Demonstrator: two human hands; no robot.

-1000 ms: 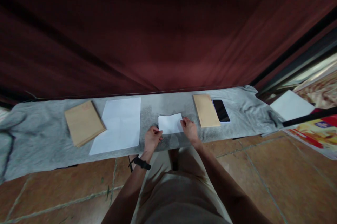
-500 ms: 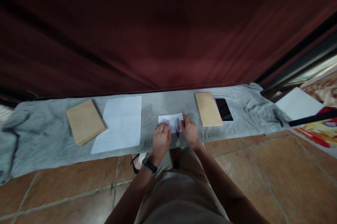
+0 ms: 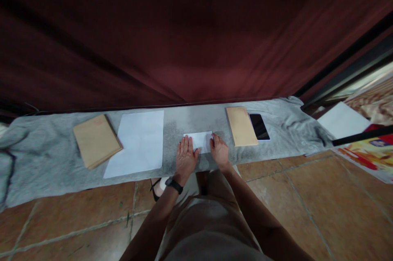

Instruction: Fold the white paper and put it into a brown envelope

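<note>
A small folded sheet of white paper [image 3: 201, 141] lies on the grey cloth in front of me. My left hand [image 3: 186, 158] rests flat on its left part, fingers stretched out and pointing away from me. At the paper's right end, my right hand [image 3: 220, 149] has curled fingers closed on the edge. Left of my hands lie large white sheets of paper [image 3: 139, 142], partly under a stack of brown envelopes [image 3: 96, 140]. To the right is another brown envelope [image 3: 242, 126], with a dark-screened phone [image 3: 259, 126] beside it.
The grey cloth [image 3: 46, 150] covers a long, narrow surface. Behind it hangs a dark red curtain [image 3: 196, 48]. At the far right are a white sheet [image 3: 344, 120], a dark bar and a colourful printed package [image 3: 374, 150]. The floor has brown tiles [image 3: 92, 203].
My left hand has flattened from curled fingers to stretched-out ones on the folded paper. The right hand stays at the paper's right end. The view has shifted slightly.
</note>
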